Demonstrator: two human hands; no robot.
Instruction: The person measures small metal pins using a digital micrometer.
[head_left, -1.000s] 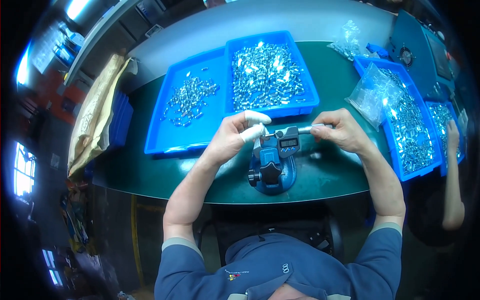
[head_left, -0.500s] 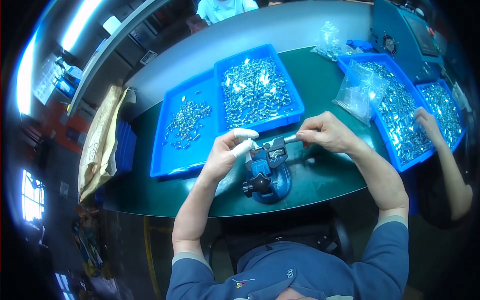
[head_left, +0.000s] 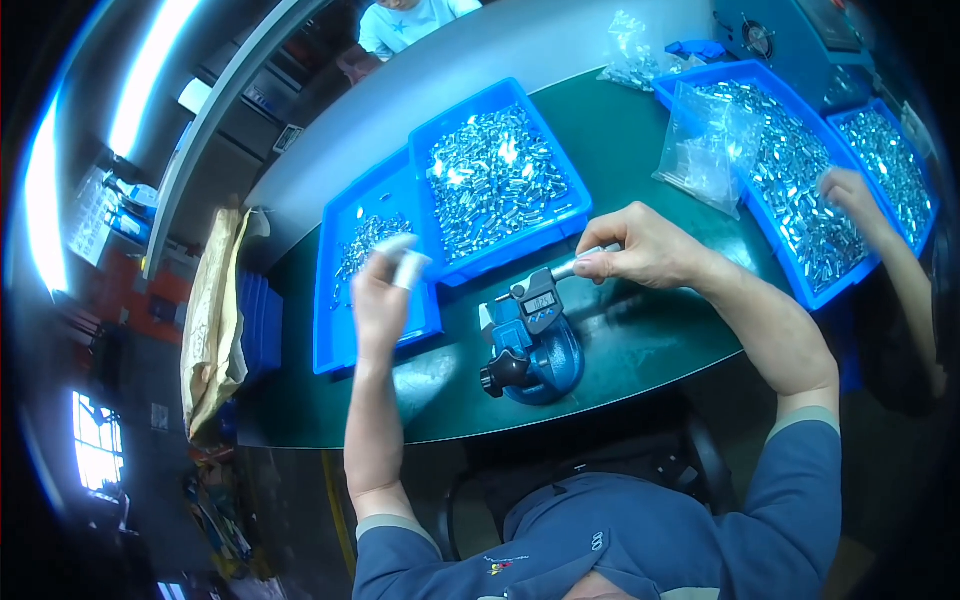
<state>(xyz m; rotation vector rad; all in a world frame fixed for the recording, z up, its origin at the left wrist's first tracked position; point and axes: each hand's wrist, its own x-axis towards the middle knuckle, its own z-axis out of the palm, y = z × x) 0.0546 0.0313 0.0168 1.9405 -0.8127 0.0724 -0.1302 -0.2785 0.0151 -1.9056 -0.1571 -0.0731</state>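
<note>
A digital micrometer (head_left: pixel 541 303) with a small display is clamped in a blue stand (head_left: pixel 560 365) with a black knob, near the table's front edge. My right hand (head_left: pixel 645 248) is closed on the micrometer's thimble, thumb and fingers pinching its end. My left hand (head_left: pixel 380 295), with white covers on thumb and finger, is over the right side of the left blue tray (head_left: pixel 332 335). Motion smears its fingers, so whether they hold anything is unclear. Small shiny metal cylinders (head_left: pixel 360 245) lie in that tray. The larger blue tray (head_left: pixel 525 243) beside it holds many more.
On the right, another person's hand (head_left: pixel 850 195) reaches into a blue tray (head_left: pixel 790 285) of metal parts, with a second tray (head_left: pixel 925 215) beyond. A clear plastic bag (head_left: pixel 705 150) overlaps the nearer one. Brown paper (head_left: pixel 215 320) stands at the left table edge, by stacked blue bins (head_left: pixel 262 320).
My left hand has moved left from the micrometer's measuring end to over the left tray. My right hand stays at the thimble. The whole view has shifted slightly.
</note>
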